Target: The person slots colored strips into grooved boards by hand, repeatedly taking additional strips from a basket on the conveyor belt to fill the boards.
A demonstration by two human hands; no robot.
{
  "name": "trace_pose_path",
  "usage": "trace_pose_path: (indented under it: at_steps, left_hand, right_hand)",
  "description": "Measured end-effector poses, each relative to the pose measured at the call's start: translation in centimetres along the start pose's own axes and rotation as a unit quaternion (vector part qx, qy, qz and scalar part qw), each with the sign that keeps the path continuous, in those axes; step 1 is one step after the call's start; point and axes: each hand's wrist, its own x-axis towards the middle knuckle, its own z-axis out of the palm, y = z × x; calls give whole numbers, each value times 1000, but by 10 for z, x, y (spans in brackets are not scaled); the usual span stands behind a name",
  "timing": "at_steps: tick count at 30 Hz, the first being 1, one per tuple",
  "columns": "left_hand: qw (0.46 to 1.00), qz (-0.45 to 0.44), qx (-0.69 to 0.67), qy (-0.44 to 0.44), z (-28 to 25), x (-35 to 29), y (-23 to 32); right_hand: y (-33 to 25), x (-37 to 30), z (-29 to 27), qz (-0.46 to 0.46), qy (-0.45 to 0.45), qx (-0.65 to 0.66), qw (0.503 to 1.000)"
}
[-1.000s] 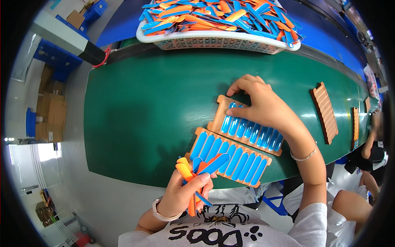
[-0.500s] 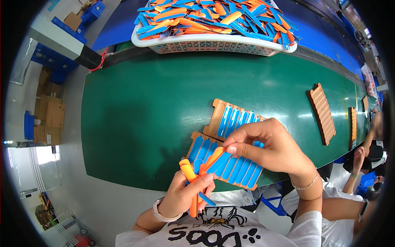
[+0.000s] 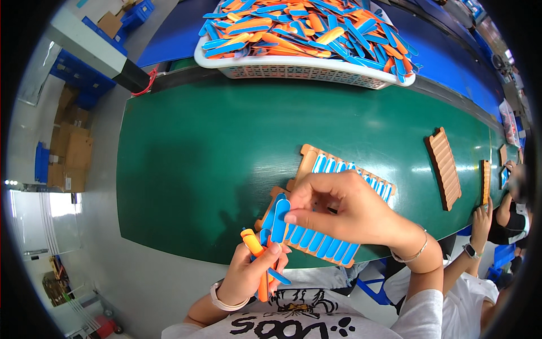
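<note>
My left hand point(image 3: 258, 270) is closed round a loose bunch of flat, round-ended strips point(image 3: 252, 242), blue and orange, fanned at different angles. From its top rises a blue strip point(image 3: 279, 222). My right hand point(image 3: 350, 206) pinches that strip's upper edge between thumb and fingertips. Beneath the right hand lie two grooved wooden racks. The nearer rack point(image 3: 351, 263) has blue strips lying side by side in its grooves, its middle partly covered by the hand. The farther rack point(image 3: 306, 161) also carries a row of blue strips, glossy with reflected light.
A white plastic basket point(image 3: 305, 70) heaped with blue and orange strips stands at the table's far edge. On the green table point(image 3: 192, 152), to the right, lie another grooved rack point(image 3: 444, 169) and a narrow one point(image 3: 485, 182). Co-workers' arms point(image 3: 480, 229) reach in at the right.
My right hand has moved left and slightly down, bringing its fingers to the strip now upright at the left hand. The view has shifted a little. A co-worker's hand at right has moved toward the narrow rack.
</note>
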Motion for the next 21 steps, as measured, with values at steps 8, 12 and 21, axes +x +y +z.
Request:
trace_pose_path:
  at_steps: [8, 12, 21]
  left_hand:
    - [999, -20, 33, -21, 0, 3, 2]
    - [1000, -22, -8, -4, -5, -6, -1]
    - [996, -59, -45, 59, -19, -23, -5]
  right_hand:
    - [1, 4, -5, -51, 47, -120, 990]
    - [9, 29, -40, -46, 164, -201, 965]
    - [31, 44, -42, -108, 145, -346, 921]
